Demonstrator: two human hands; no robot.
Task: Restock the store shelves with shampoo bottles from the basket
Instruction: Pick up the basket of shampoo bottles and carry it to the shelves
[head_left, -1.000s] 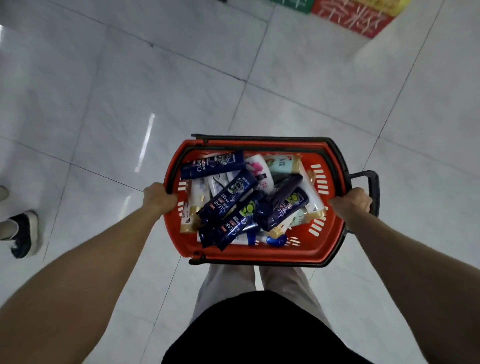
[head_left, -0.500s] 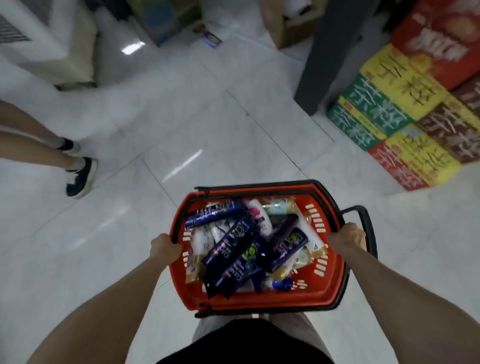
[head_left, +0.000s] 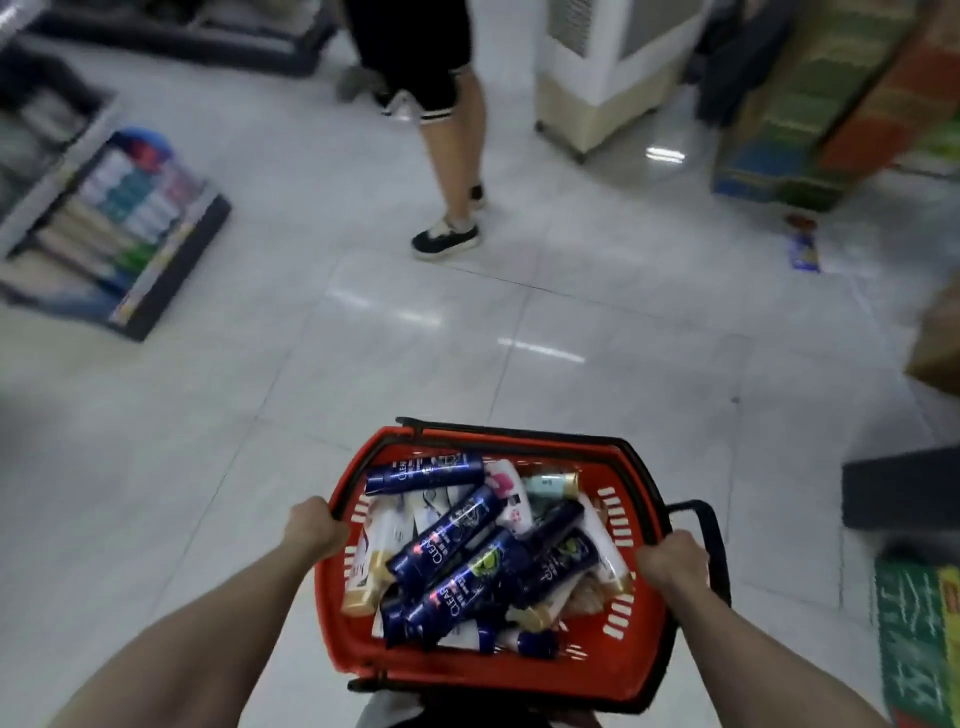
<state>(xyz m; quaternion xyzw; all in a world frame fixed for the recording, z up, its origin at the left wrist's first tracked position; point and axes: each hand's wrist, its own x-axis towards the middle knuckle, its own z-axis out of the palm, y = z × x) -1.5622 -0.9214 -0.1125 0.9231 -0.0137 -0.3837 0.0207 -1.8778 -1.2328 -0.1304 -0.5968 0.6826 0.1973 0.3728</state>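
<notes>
Two hands carry everything here: my left hand (head_left: 317, 530) is clenched around the left rim of the red shopping basket (head_left: 493, 670), and my right hand (head_left: 672, 564) grips the right rim, just inside the black swing handle (head_left: 688, 505). The shampoo bottles are piled loose and crosswise inside the basket, dark blue Clear bottles (head_left: 447, 535) lying over white and gold-capped ones, and none is on a shelf yet. I judge the main risk to be a collision: a passer-by's leg (head_left: 452, 156) stands in the aisle ahead, between me and the low toiletries shelf (head_left: 119, 228) at far left. A bump or sudden stop could tip the basket, and the topmost bottles would likely slide over the edge. The glossy tiled floor (head_left: 467, 338) looks slick, and a small packet (head_left: 804, 244) lies on it further right.
</notes>
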